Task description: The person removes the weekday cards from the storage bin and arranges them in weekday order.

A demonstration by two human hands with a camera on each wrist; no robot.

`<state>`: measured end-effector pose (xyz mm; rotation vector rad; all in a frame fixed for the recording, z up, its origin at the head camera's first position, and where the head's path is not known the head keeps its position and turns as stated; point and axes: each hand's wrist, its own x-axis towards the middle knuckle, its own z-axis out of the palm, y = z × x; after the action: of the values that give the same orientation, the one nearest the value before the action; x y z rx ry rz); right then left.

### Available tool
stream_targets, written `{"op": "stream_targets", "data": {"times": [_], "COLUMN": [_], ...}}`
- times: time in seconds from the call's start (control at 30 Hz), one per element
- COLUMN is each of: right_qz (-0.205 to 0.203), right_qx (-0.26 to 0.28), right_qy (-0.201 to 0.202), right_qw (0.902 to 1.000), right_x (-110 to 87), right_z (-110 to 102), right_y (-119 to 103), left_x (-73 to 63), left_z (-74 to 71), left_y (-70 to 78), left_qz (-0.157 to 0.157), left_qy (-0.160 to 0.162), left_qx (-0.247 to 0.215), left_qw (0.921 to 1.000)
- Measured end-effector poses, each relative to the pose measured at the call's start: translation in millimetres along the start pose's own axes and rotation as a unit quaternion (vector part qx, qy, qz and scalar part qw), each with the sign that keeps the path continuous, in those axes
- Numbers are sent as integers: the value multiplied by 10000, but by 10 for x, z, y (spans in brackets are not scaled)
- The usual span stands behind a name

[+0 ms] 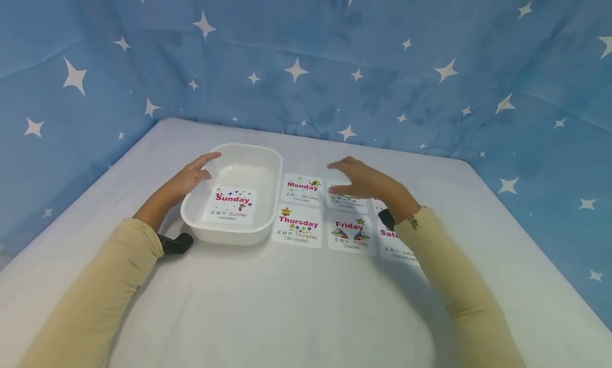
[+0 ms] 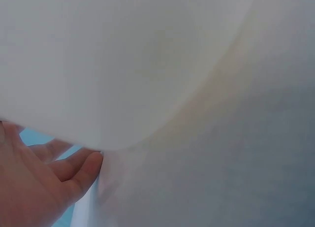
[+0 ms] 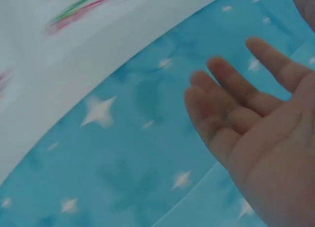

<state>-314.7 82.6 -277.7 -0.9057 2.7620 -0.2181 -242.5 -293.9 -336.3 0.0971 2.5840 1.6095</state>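
Note:
A white plastic basin (image 1: 272, 187) stands left of centre with the Sunday card (image 1: 229, 206) inside it. My left hand (image 1: 185, 179) holds its left rim, thumb over the inner side; in the left wrist view the fingers (image 2: 86, 170) lie against the outer wall. My right hand (image 1: 365, 179) hovers with spread fingers over the Tuesday card (image 1: 346, 203) and partly covers it, holding nothing. Around it lie the Monday card (image 1: 304, 189), the Thursday card (image 1: 298, 227), the Friday card (image 1: 351, 233) and the Saturday card (image 1: 397, 248), partly behind the right wrist.
Another card (image 1: 379, 206) lies mostly hidden behind the right forearm. The cards form two rows right of the basin on a white-covered table (image 1: 287, 304). Blue cloth (image 1: 268, 49) with white stars hangs behind and at the sides.

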Motion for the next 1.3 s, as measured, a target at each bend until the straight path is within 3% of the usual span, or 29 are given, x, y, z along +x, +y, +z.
{"op": "stream_targets", "data": {"times": [0.1, 0.17, 0.27, 0.4, 0.47, 0.57, 1.0, 1.3], "right_qz": [-492, -806, -1100, -777, -509, -372, -695, -732], "right_qx": [-227, -459, -833, -1310, -1430, -1428, -1201, -1451], "right_qy": [206, 107, -389, -1311, -1614, -1676, -1556, -1458], "right_qw": [9983, 9956, 9897, 9796, 9751, 9747, 9780, 9759], "right_x": [277, 441, 649, 816, 864, 914, 955, 925], "right_z": [-4, 52, 211, 445, 520, 558, 604, 579], "right_y": [-505, -827, -1223, -1498, -1558, -1607, -1645, -1677], "left_x": [3, 3, 3, 12, 10, 8, 48, 20], "left_z": [-3, 2, 14, 51, 59, 45, 16, 6], "left_y": [-8, -10, -7, -14, -9, 12, -78, -39], "left_qz": [-16, -24, 25, 130, 125, 124, 156, 173], "left_qy": [55, 87, 92, 49, 47, 79, 62, 127], "left_qx": [-6, 22, 26, 73, 125, 164, 84, 171], "left_qw": [10000, 10000, 10000, 9999, 9998, 9998, 9998, 9996]}}
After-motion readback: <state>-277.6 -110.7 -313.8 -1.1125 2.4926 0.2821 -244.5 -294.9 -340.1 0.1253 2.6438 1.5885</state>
